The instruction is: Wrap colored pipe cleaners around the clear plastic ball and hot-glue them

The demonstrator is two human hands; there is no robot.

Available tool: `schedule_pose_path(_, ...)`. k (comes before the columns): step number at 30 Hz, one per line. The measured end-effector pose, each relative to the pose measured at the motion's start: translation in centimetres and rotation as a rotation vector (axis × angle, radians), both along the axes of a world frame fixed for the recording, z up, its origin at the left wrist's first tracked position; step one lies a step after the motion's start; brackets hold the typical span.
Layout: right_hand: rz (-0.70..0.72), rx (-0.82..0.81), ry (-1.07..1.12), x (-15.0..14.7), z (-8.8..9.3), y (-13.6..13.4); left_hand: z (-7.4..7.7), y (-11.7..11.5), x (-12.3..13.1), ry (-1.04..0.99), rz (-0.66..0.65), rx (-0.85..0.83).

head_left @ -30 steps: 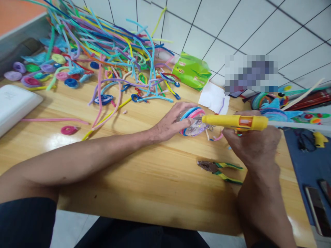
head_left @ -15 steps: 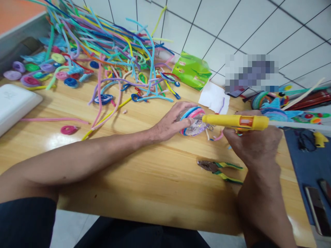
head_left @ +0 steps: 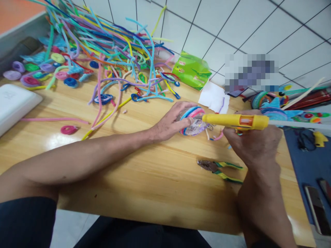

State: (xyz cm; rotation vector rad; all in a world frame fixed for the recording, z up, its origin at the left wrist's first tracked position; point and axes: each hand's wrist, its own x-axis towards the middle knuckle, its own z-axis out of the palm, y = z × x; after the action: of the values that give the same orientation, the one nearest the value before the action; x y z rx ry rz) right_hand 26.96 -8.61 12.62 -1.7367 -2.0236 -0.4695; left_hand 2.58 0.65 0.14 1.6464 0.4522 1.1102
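Observation:
My left hand [head_left: 169, 121] is closed round a clear, rounded plastic-looking piece [head_left: 197, 128] banded with blue, pink and light-blue pipe cleaners. Its thumb presses on the near side of the bands. In my right hand [head_left: 254, 143] is a yellow hot glue gun [head_left: 227, 120], a white glue stick [head_left: 297, 124] coming out of its back end. The gun's nozzle meets the pipe cleaner bands beside my left thumb; whether glue is flowing I cannot make out. Pliers [head_left: 214, 167] with green and yellow handles lie on the table just below the hands.
A heap of pipe cleaners [head_left: 111, 38] and several coiled pieces [head_left: 71, 82] cover the back left. A green packet [head_left: 191, 71] and white paper [head_left: 213, 98] lie against the tiled wall. A white box-like device [head_left: 17, 106] stands left. Finished-looking pipe cleaner figures [head_left: 276, 112] and a phone [head_left: 317, 208] are at right.

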Motion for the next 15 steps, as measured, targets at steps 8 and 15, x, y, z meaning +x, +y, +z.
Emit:
schedule_pose_path(8, 0.005, 0.037, -0.017, 0.26, -0.23, -0.06, 0.17, -0.08, -0.11, 0.016, 0.004, 0.01)
schedule_pose_path(15, 0.165, 0.198, -0.089, 0.27, -0.51, 0.53, -0.25, 0.12, 0.2, 0.008, 0.004, 0.046)
